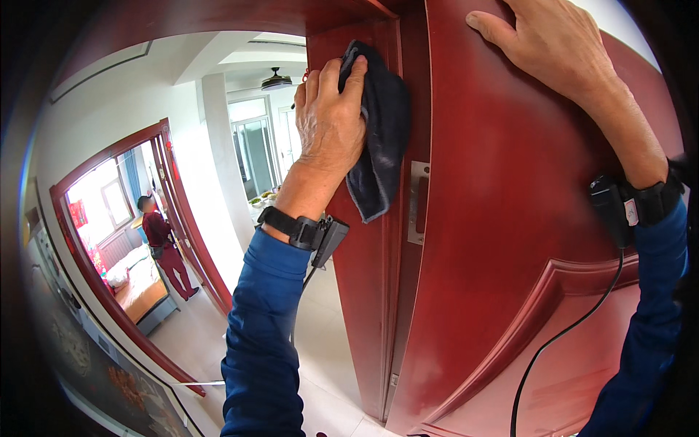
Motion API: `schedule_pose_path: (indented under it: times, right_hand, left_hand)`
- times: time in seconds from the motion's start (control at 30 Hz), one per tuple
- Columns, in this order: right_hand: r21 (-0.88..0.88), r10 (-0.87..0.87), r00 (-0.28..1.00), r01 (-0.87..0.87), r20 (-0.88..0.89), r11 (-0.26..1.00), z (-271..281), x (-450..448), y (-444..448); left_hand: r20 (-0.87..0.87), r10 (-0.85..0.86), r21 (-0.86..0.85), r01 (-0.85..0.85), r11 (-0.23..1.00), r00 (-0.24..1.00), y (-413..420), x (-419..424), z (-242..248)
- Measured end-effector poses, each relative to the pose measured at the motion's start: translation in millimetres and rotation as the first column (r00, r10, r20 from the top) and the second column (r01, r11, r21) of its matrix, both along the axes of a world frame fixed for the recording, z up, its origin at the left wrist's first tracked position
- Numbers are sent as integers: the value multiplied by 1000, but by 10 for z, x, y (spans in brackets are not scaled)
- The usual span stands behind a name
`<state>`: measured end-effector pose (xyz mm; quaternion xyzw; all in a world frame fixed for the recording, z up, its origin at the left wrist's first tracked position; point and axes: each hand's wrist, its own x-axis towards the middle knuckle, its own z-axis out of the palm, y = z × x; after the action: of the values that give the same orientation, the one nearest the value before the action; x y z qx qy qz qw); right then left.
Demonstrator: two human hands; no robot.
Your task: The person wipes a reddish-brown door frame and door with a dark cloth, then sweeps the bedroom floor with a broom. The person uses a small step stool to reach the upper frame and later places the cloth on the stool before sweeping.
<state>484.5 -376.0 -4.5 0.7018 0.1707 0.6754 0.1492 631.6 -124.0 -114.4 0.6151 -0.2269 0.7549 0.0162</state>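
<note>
My left hand [333,112] grips a dark cloth [385,120] with a grey hem and presses it against the upper part of a dark red door frame [363,284]. The cloth's lower end hangs down along the frame. My right hand [557,43] rests near the top of a dark red door [491,164], its thumb stretched out and nothing held; some of its fingers run past the upper picture edge. Between frame and door edge, a metal strike plate [419,202] shows in the jamb.
A black cable [568,333] hangs from the device on my right wrist across the door. Beyond the frame lie a tiled floor [322,349] and another doorway, where a person [164,240] in dark red stands beside a bed [139,287]. A ceiling fan [276,81] hangs farther back.
</note>
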Motion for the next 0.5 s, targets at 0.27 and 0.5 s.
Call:
schedule_pose_path:
  times: [0.27, 0.5]
  right_hand:
    - [83, -30, 995, 38, -95, 996, 22, -23, 5]
    - [28, -49, 999, 49, 14, 998, -80, -106, 103]
  left_hand:
    - [27, -2, -53, 3, 999, 1000, -103, 23, 399]
    - [10, 7, -26, -7, 1000, 1000, -32, -82, 319]
